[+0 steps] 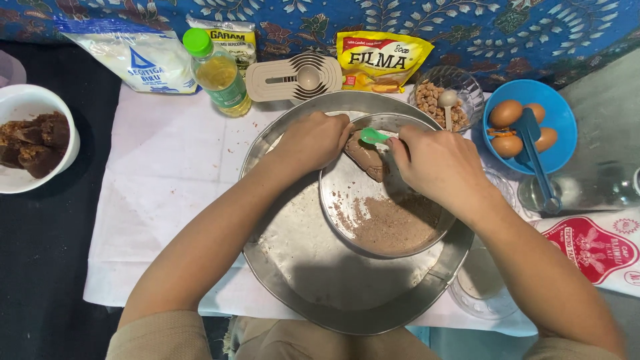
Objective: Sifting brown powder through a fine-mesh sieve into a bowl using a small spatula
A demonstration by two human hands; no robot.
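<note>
My left hand (313, 139) holds a brown block (368, 159) at the rim of a small metal bowl (347, 183). My right hand (437, 163) grips a tool with a green handle (371, 136), its working end pressed against the block. Brown shavings (393, 227) lie heaped in the lower part of the small bowl. That bowl rests tilted inside a large round metal tray (313, 267), where a thin dusting of shavings is scattered.
A white bowl of brown chunks (33, 143) stands at the left. Along the back are a flour bag (140, 57), an oil bottle (220, 73), a beige measuring-spoon set (297, 79), a yellow pouch (381, 60) and a glass bowl of peanuts (437, 100). A blue bowl of eggs (527, 127) sits right.
</note>
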